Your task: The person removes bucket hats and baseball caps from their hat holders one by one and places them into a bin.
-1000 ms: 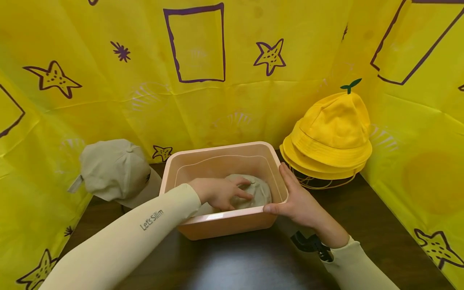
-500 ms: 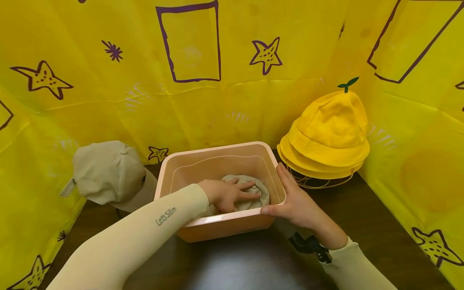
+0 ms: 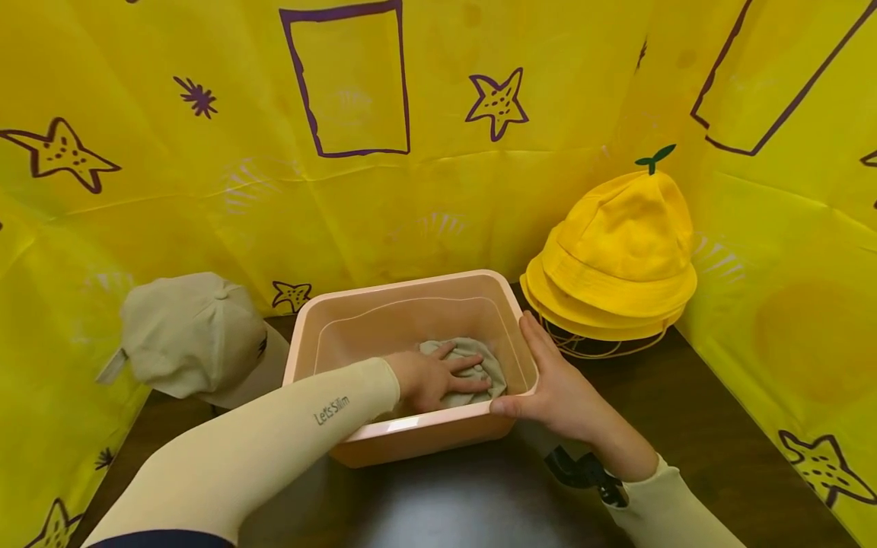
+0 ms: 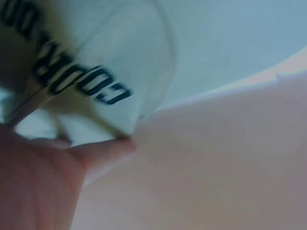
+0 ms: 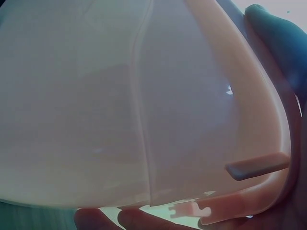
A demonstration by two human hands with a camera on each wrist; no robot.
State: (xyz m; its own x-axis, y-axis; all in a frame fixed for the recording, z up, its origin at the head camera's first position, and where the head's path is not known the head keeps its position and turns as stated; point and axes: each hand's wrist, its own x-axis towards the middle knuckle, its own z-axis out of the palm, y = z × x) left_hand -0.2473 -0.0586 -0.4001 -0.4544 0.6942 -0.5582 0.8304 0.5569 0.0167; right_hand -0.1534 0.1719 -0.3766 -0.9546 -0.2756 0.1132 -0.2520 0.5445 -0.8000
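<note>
Inside the pink plastic bin (image 3: 432, 441) lies a beige cap (image 3: 495, 365), partly covered by the left hand. The left hand (image 3: 428, 380) reaches over the front rim and rests on that cap with its fingers spread. In the left wrist view, dark letters show on the beige cloth (image 4: 96, 81) above the thumb. The right hand (image 3: 565, 392) holds the bin's front right corner, thumb at the front rim and fingers along the right side. Its fingers (image 5: 96, 218) also show beyond the bin wall in the right wrist view.
Left of the bin, another beige cap (image 3: 192, 335) sits on the dark table (image 3: 411, 510). A stack of yellow bucket hats (image 3: 617, 251), the top one with a green sprout, stands to the right with loose cords. Yellow printed sheets (image 3: 452, 190) enclose the back and sides.
The left hand has shifted right and deeper onto the cap, its fingers spreading wider. The cap looks flatter. The right hand keeps its hold on the corner while the view turns slightly.
</note>
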